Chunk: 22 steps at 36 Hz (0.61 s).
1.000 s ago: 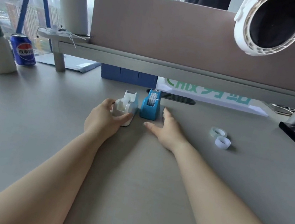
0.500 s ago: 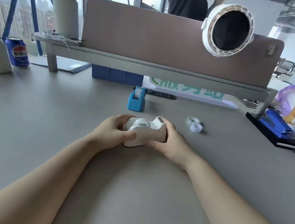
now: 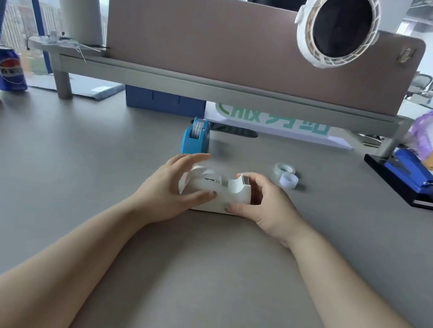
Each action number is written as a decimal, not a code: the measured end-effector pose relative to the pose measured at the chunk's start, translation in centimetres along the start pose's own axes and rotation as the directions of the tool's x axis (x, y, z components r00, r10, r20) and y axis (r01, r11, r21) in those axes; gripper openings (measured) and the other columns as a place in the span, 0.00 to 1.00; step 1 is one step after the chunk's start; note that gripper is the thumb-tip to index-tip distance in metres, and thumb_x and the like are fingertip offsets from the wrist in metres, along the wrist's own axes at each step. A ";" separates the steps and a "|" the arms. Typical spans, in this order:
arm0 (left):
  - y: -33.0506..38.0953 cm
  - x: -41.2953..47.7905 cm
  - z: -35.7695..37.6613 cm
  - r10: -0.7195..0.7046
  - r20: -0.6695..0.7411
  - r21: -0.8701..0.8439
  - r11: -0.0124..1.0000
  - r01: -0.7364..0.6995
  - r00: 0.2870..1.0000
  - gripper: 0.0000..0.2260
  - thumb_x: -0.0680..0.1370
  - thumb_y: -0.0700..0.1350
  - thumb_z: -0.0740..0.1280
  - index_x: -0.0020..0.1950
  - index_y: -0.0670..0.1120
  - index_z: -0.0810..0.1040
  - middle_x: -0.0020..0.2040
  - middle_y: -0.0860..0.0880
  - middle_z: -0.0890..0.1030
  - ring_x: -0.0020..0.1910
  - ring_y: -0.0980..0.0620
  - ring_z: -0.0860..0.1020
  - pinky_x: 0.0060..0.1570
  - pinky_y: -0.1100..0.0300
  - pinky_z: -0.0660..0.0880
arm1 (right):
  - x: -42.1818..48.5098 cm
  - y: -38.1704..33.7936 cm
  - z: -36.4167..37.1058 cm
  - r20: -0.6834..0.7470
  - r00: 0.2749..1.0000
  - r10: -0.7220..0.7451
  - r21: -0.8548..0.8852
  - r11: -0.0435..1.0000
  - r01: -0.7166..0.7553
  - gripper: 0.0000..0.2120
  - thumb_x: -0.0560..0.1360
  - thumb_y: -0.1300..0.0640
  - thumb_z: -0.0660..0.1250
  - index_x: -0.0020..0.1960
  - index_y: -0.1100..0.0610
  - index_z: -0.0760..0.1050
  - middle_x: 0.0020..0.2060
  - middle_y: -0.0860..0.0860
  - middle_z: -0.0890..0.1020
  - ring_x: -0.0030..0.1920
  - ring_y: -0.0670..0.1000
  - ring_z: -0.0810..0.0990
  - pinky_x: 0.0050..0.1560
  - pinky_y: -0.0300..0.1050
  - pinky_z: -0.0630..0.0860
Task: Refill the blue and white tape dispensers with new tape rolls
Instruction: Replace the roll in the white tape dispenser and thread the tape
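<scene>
**White dispenser gripped mid-desk**

Left hand point(image 3: 164, 192) and right hand point(image 3: 268, 207) grasp the white plastic tape dispenser point(image 3: 221, 196) on the grey desk point(image 3: 188, 288), covering both its ends; its roll is blurred. The blue plastic tape dispenser point(image 3: 196, 139) stands behind it, and two small clear tape rolls point(image 3: 286, 175) lie apart to the right. Desk surface runs wide between the forearms.

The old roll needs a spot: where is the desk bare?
Bare desk: left of the left hand, toward the cola can, and nearer, between the forearms. Crowded: right of the right hand, two tape rolls, then the stapler; the blue dispenser stands behind the held white dispenser.
</scene>
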<state>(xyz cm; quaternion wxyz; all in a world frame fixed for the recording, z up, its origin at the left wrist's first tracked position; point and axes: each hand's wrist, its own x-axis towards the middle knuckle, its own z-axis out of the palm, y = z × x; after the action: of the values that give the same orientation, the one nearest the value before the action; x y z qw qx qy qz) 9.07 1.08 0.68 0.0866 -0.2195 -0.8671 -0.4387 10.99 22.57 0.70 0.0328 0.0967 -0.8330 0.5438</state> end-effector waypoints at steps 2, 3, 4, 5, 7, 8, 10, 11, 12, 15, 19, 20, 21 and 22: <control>0.0 0.0 0.0 0.029 -0.021 0.010 1.000 -0.028 0.999 0.27 0.70 0.55 0.73 0.67 0.58 0.69 0.61 0.58 0.72 0.64 0.59 0.70 0.65 0.62 0.65 | 0.0 0.1 0.2 -0.029 1.000 -0.005 -0.016 1.000 0.004 0.28 0.63 0.58 0.79 0.60 0.52 0.72 0.52 0.43 0.79 0.49 0.41 0.79 0.51 0.31 0.74; -0.1 0.1 0.0 0.024 -0.017 0.002 1.000 -0.024 1.000 0.26 0.70 0.54 0.72 0.67 0.58 0.69 0.61 0.57 0.73 0.64 0.58 0.70 0.66 0.61 0.65 | 0.0 0.1 0.3 -0.043 0.999 -0.004 -0.022 1.000 0.003 0.29 0.63 0.58 0.79 0.60 0.52 0.72 0.52 0.44 0.80 0.49 0.41 0.79 0.51 0.32 0.75; -0.2 0.1 0.0 0.015 -0.012 -0.006 1.000 -0.015 1.000 0.25 0.71 0.53 0.72 0.66 0.58 0.69 0.62 0.56 0.74 0.63 0.58 0.71 0.66 0.61 0.66 | 0.0 0.1 0.4 -0.052 0.999 -0.001 -0.027 1.000 0.000 0.29 0.62 0.57 0.79 0.60 0.52 0.72 0.52 0.44 0.80 0.49 0.41 0.79 0.51 0.33 0.74; -0.2 0.1 0.1 0.007 -0.008 -0.011 1.000 -0.007 1.000 0.25 0.71 0.53 0.72 0.66 0.58 0.69 0.62 0.55 0.75 0.63 0.57 0.72 0.65 0.61 0.67 | 0.0 0.0 0.4 -0.056 0.998 0.000 -0.032 0.999 -0.002 0.29 0.62 0.57 0.80 0.60 0.52 0.72 0.52 0.45 0.80 0.48 0.41 0.79 0.51 0.33 0.74; -0.1 0.1 0.0 0.002 -0.005 -0.030 1.000 -0.002 1.000 0.24 0.71 0.51 0.72 0.66 0.58 0.70 0.62 0.53 0.76 0.61 0.55 0.73 0.64 0.61 0.68 | 0.0 -0.1 0.5 -0.057 0.998 -0.001 -0.037 0.999 -0.001 0.29 0.62 0.57 0.80 0.59 0.52 0.72 0.51 0.44 0.80 0.47 0.39 0.78 0.48 0.30 0.74; 0.0 0.1 -0.1 0.003 0.001 -0.047 0.999 -0.003 1.000 0.23 0.71 0.51 0.73 0.65 0.58 0.71 0.61 0.53 0.77 0.61 0.55 0.74 0.64 0.60 0.69 | 0.0 -0.1 0.5 -0.056 0.998 -0.003 -0.035 0.999 0.001 0.29 0.62 0.57 0.79 0.59 0.52 0.72 0.51 0.44 0.80 0.46 0.38 0.78 0.47 0.28 0.74; 0.0 0.0 -0.2 0.001 0.009 -0.096 0.995 0.000 1.000 0.21 0.70 0.54 0.72 0.61 0.61 0.72 0.60 0.52 0.78 0.61 0.54 0.75 0.64 0.56 0.71 | 0.0 -0.1 0.5 -0.057 0.998 -0.008 -0.029 1.000 0.007 0.28 0.62 0.58 0.79 0.59 0.53 0.72 0.49 0.44 0.80 0.44 0.37 0.78 0.45 0.27 0.73; 0.1 0.0 -0.2 -0.011 0.003 -0.126 0.992 0.011 1.000 0.19 0.69 0.57 0.72 0.59 0.63 0.73 0.59 0.52 0.79 0.60 0.54 0.76 0.64 0.54 0.72 | 0.0 -0.1 0.5 -0.057 0.998 -0.009 -0.027 1.000 0.007 0.28 0.62 0.59 0.79 0.59 0.53 0.72 0.49 0.44 0.80 0.43 0.36 0.78 0.46 0.28 0.73; 0.1 0.0 -0.2 -0.027 -0.008 -0.163 0.986 0.025 1.000 0.18 0.67 0.60 0.70 0.56 0.65 0.74 0.58 0.52 0.80 0.60 0.54 0.76 0.64 0.52 0.73 | 0.0 -0.1 0.5 -0.056 0.998 -0.007 -0.027 1.000 0.006 0.28 0.62 0.59 0.79 0.59 0.53 0.72 0.49 0.44 0.80 0.43 0.37 0.78 0.46 0.29 0.73; 0.2 0.2 -0.2 -0.052 -0.030 -0.232 0.972 0.044 0.998 0.14 0.67 0.61 0.69 0.52 0.65 0.77 0.55 0.53 0.82 0.58 0.53 0.78 0.62 0.51 0.74 | 0.0 -0.1 0.5 -0.047 0.999 0.000 -0.028 1.000 -0.001 0.28 0.62 0.59 0.79 0.59 0.53 0.72 0.49 0.44 0.80 0.45 0.39 0.78 0.49 0.33 0.74; 0.9 0.3 -0.2 -0.074 -0.032 -0.278 0.958 0.062 0.997 0.08 0.72 0.50 0.71 0.50 0.57 0.80 0.49 0.48 0.84 0.51 0.49 0.82 0.52 0.59 0.76 | 0.0 -0.2 0.5 -0.040 0.999 0.002 -0.038 0.999 -0.004 0.28 0.63 0.58 0.79 0.59 0.53 0.71 0.50 0.44 0.79 0.46 0.41 0.78 0.51 0.34 0.74; 1.1 0.3 -0.2 -0.083 -0.039 -0.287 0.955 0.068 0.996 0.07 0.72 0.49 0.71 0.49 0.56 0.80 0.48 0.47 0.85 0.50 0.47 0.82 0.48 0.60 0.75 | 0.0 -0.2 0.5 -0.038 0.999 0.004 -0.040 0.999 -0.006 0.29 0.63 0.58 0.79 0.60 0.53 0.71 0.50 0.44 0.79 0.46 0.40 0.78 0.50 0.32 0.73; 1.2 0.3 -0.2 -0.090 -0.050 -0.289 0.955 0.072 0.995 0.07 0.71 0.50 0.71 0.48 0.55 0.80 0.47 0.46 0.85 0.49 0.46 0.82 0.46 0.60 0.74 | 0.0 -0.2 0.5 -0.038 0.999 0.006 -0.042 0.999 -0.007 0.29 0.63 0.58 0.79 0.60 0.53 0.71 0.50 0.43 0.79 0.45 0.39 0.78 0.48 0.31 0.73; 1.4 0.4 -0.2 -0.099 -0.065 -0.285 0.956 0.077 0.993 0.07 0.71 0.51 0.71 0.47 0.55 0.81 0.47 0.46 0.85 0.47 0.46 0.82 0.44 0.60 0.73 | 0.0 -0.2 0.5 -0.039 0.999 0.007 -0.041 0.999 -0.009 0.29 0.63 0.57 0.79 0.60 0.52 0.71 0.50 0.43 0.79 0.44 0.38 0.77 0.47 0.30 0.72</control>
<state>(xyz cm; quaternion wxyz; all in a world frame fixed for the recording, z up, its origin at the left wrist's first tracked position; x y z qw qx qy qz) 9.31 1.78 1.90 0.0687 -0.1735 -0.8006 -0.5694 11.02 22.02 0.68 0.0487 0.0823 -0.8437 0.5283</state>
